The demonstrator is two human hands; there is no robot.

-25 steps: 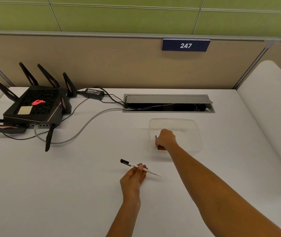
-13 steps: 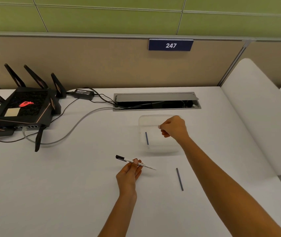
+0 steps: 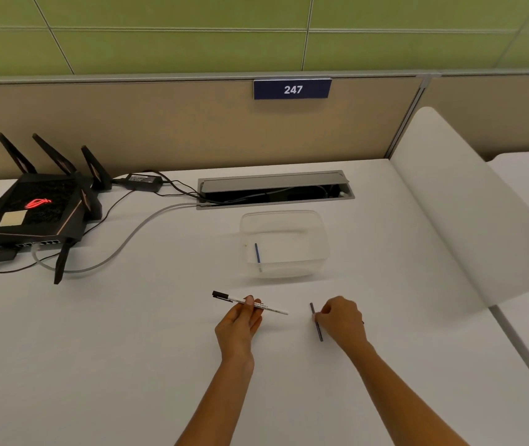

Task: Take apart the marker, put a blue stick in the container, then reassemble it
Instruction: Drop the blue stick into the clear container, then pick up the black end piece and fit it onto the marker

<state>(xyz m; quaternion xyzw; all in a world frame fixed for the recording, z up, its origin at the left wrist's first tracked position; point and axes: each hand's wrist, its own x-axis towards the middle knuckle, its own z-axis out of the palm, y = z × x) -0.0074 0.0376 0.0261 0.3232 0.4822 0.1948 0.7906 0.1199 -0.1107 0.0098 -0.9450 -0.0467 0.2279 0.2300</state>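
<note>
Right hand [image 3: 342, 318], half a second earlier raised over clear container [image 3: 284, 244], now lowered to white desk [image 3: 128, 333], fingertips closed on second blue stick [image 3: 317, 322] lying there. First blue stick [image 3: 257, 253] unchanged inside container, near left wall. Left hand [image 3: 240, 320] still pinching marker [image 3: 248, 302], black cap pointing left.

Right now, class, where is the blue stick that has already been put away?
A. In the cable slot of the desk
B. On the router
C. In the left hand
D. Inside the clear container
D: one blue stick lies inside the clear container, while the left hand holds the marker.
</note>
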